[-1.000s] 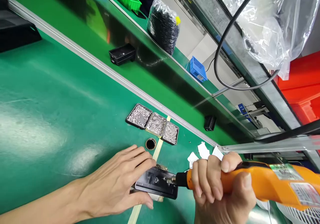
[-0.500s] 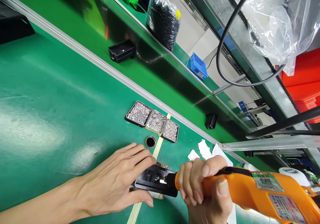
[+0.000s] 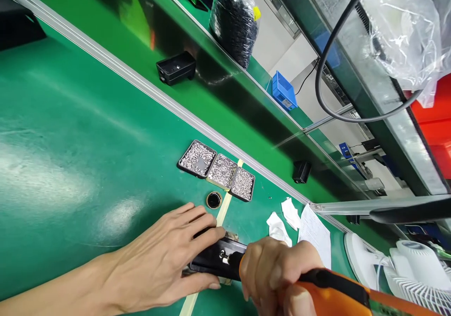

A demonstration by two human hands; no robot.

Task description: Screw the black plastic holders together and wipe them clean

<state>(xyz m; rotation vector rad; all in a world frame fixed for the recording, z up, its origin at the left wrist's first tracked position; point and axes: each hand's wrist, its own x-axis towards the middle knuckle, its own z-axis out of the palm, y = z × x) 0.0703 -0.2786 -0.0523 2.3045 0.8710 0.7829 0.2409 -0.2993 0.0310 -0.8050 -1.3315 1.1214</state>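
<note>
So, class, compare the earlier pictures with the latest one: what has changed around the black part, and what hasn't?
The right hand has brought the orange power screwdriver leftward, so its tip has shifted along the black part toward the left hand. Nothing was newly grasped or released. The left hand still holds the part; the three trays stayed put.

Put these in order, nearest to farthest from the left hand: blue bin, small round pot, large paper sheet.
1. Small round pot: just beyond the left hand.
2. Large paper sheet: over to the right.
3. Blue bin: far side, upper right.
</note>
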